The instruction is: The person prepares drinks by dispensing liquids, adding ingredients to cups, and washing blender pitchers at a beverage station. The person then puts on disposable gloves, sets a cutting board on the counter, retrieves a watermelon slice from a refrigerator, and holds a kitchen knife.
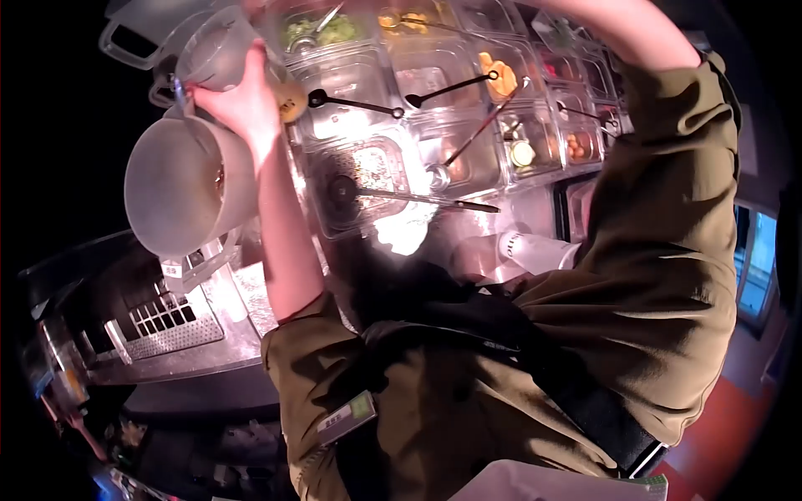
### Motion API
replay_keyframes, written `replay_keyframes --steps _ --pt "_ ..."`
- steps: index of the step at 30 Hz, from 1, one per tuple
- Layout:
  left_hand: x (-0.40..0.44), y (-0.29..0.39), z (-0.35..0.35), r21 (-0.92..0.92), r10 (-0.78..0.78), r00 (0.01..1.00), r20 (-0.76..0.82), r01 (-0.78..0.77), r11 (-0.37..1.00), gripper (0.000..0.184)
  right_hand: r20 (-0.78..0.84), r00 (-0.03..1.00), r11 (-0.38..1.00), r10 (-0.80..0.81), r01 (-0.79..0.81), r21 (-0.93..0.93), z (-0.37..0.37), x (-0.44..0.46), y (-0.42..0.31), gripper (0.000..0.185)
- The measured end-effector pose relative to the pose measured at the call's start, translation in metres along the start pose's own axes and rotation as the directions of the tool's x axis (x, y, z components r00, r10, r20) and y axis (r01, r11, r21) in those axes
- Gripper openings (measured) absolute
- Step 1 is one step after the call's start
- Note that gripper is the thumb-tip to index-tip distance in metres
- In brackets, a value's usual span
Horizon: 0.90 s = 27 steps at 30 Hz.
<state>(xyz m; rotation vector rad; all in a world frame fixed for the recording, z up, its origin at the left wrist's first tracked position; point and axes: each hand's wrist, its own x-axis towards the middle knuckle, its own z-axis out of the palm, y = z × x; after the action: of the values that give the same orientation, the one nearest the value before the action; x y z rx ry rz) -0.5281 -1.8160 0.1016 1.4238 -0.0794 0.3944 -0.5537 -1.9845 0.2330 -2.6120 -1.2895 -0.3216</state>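
Observation:
My left hand (pixel 238 98) reaches up at the upper left, its thumb and fingers spread around the side of a translucent plastic container (pixel 215 52). Just below that hand, a larger round translucent tub (pixel 171 188) stands tilted, with some brown residue inside. My right forearm (pixel 614 25) leaves the frame at the top, so the right hand is hidden from view. Clear food bins lie between the arms, holding chopped greens (pixel 330 32), orange pieces (pixel 499 75) and a dark grainy mix (pixel 368 171).
Black-handled spoons (pixel 451 88) and a long utensil (pixel 430 199) lie across the bins. A printed translucent cup (pixel 535 250) rests close to my body. A metal counter with a slotted grille (pixel 163 319) is at the left. Red flooring (pixel 710 426) shows at the lower right.

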Motion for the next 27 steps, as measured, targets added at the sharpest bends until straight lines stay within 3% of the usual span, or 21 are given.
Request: replay_keyframes --steps 2,4,6,8,9,10,11,12,13,14,16,18,19,20,21,22,23,24,25,27 --pt "0.005 -0.018 0.000 -0.025 0.031 0.999 0.009 -0.031 0.999 0.083 0.186 0.971 0.989 -0.147 0.148 0.008 0.006 -0.031 -0.015 0.027" --pt "0.004 -0.025 -0.001 0.002 0.062 0.998 0.022 -0.062 0.998 0.086 0.217 0.949 0.973 -0.228 0.228 0.027 0.018 -0.049 -0.021 0.026" --pt "-0.004 -0.003 0.003 0.016 0.119 0.993 0.025 -0.119 0.993 0.090 0.130 0.958 0.967 -0.254 0.255 0.010 0.018 -0.052 -0.018 0.026" --pt "0.000 -0.021 0.002 0.199 0.168 0.986 -0.012 -0.162 0.967 0.092 -0.081 0.978 0.979 -0.194 0.198 0.049 0.011 -0.043 -0.014 0.026" --pt "-0.002 -0.012 0.003 0.203 0.128 0.992 -0.009 -0.124 0.971 0.093 -0.283 0.959 0.982 -0.009 0.062 0.180 0.009 -0.036 -0.012 0.020" --pt "-0.007 -0.004 0.004 0.206 0.080 0.997 -0.005 -0.077 0.976 0.094 -0.434 0.878 0.938 0.200 -0.044 0.343 0.009 -0.027 -0.010 0.016" --pt "-0.008 -0.003 0.004 0.137 0.035 0.999 0.015 -0.037 0.990 0.094 -0.391 0.761 0.784 0.518 -0.238 0.574 0.001 -0.015 -0.008 0.019" --pt "-0.009 -0.006 0.004 0.065 -0.011 0.999 0.041 0.008 0.998 0.094 -0.257 0.577 0.530 0.775 -0.372 0.762 -0.006 -0.005 -0.006 0.026" --pt "-0.011 -0.008 0.002 0.071 0.009 0.998 0.056 -0.013 0.997 0.094 -0.275 0.608 0.521 0.745 -0.272 0.809 -0.007 0.000 0.009 0.024" --pt "-0.012 -0.010 0.001 0.190 0.079 0.995 0.064 -0.090 0.978 0.092 -0.293 0.639 0.502 0.711 -0.170 0.848 -0.010 0.010 0.021 0.023" --pt "-0.022 -0.011 -0.004 0.103 0.119 0.978 0.171 -0.138 0.985 0.092 -0.229 0.647 0.576 0.728 -0.394 0.716 -0.014 0.029 0.030 0.019" --pt "-0.043 -0.009 -0.011 0.107 0.013 0.964 0.266 -0.043 0.993 0.093 -0.330 0.685 0.627 0.650 -0.237 0.742 0.032 0.049 0.071 0.015" --pt "-0.056 0.000 -0.016 0.117 -0.027 0.952 0.305 -0.010 0.993 0.093 -0.341 0.729 0.785 0.593 -0.431 0.445 0.035 0.067 0.056 0.031" --pt "-0.078 0.020 -0.025 0.144 -0.042 0.947 0.319 -0.004 0.990 0.095 -0.319 0.719 0.769 0.618 -0.467 0.437 0.052 0.084 0.057 0.037" --pt "-0.096 0.040 -0.054 0.122 -0.038 0.931 0.363 -0.008 0.992 0.098 -0.279 0.804 0.844 0.525 -0.451 0.290 0.076 0.109 0.047 0.039" --pt "-0.136 0.040 -0.067 0.095 -0.077 0.885 0.460 0.038 0.995 0.101 -0.317 0.815 0.873 0.484 -0.423 0.244 0.101 0.120 0.060 0.037" --pt "-0.151 0.052 -0.080 0.008 -0.005 0.879 0.476 0.002 1.000 0.101 -0.304 0.852 0.900 0.426 -0.365 0.239 0.112 0.125 0.071 0.037" --pt "-0.165 0.063 -0.092 -0.080 0.067 0.869 0.490 -0.031 0.996 0.102 -0.258 0.765 0.805 0.590 -0.535 0.256 0.136 0.128 0.089 0.031" --pt "-0.173 0.077 -0.109 -0.081 0.093 0.874 0.477 -0.061 0.995 0.101 -0.129 0.740 0.729 0.660 -0.589 0.347 0.127 0.129 0.080 0.013" --pt "-0.174 0.105 -0.151 -0.074 0.131 0.901 0.413 -0.110 0.991 0.098 0.076 0.737 0.643 0.672 -0.631 0.434 0.096 0.120 0.071 0.018"
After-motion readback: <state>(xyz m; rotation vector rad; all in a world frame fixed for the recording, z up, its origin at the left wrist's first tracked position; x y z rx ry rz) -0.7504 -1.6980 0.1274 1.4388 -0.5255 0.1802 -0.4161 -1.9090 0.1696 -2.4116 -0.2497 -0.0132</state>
